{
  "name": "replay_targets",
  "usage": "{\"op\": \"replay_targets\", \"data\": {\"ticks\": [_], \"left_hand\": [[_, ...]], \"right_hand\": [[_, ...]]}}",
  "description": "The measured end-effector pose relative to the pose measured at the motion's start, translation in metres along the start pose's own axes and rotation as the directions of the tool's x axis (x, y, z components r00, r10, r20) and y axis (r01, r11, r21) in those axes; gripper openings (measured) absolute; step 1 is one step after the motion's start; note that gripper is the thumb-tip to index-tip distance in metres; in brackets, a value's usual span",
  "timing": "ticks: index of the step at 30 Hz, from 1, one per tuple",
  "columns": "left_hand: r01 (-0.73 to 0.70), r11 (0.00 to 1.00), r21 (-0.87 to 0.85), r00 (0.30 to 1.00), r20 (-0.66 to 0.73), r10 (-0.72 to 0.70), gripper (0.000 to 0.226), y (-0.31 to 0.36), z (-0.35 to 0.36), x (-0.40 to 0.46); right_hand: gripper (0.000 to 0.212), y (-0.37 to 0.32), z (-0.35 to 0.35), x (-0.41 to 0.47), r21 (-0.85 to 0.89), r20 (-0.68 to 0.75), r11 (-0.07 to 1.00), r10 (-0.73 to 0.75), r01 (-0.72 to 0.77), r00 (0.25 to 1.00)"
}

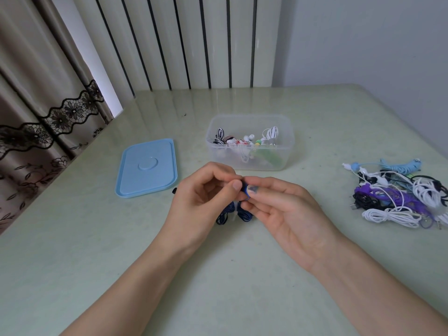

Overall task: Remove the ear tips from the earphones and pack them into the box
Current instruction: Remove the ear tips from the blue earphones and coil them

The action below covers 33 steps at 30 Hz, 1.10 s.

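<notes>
Both my hands meet above the table's middle on a dark blue earphone [244, 190]. My left hand [203, 197] pinches the earbud with thumb and fingers. From the other side my right hand [281, 207] pinches the same earbud's end. Below the hands hangs its bundled blue cord [225, 217], resting on the table. Whether the ear tip is on the bud is hidden by my fingers. Just behind the hands stands the clear plastic box [249, 163], holding several coiled earphones.
The box's light blue lid [148, 168] lies flat to the left. A heap of tangled earphones [397, 200], white, purple, black and blue, sits at the right. A small dark bit [174, 190] lies by my left hand. Curtains and a radiator stand behind the table.
</notes>
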<state>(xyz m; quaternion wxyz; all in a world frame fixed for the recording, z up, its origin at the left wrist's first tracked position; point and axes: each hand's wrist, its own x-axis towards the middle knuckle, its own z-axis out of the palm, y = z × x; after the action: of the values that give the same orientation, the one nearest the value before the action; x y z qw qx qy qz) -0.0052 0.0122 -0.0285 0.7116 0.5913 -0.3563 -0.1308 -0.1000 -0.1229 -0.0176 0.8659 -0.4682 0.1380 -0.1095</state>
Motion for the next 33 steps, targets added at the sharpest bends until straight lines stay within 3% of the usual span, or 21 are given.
{"op": "replay_targets", "data": {"ticks": [11, 33], "left_hand": [[-0.05, 0.994, 0.098, 0.999, 0.004, 0.05, 0.004, -0.0098, -0.0036, 0.0015], [-0.115, 0.967, 0.228, 0.993, -0.009, 0.121, 0.003, -0.0076, -0.0001, 0.0018]], "right_hand": [[0.029, 0.0043, 0.0043, -0.0023, 0.077, 0.009, 0.997, -0.001, 0.0, 1.0], [0.032, 0.0, 0.0059, -0.006, 0.108, 0.056, 0.994, -0.024, 0.018, 0.998]]}}
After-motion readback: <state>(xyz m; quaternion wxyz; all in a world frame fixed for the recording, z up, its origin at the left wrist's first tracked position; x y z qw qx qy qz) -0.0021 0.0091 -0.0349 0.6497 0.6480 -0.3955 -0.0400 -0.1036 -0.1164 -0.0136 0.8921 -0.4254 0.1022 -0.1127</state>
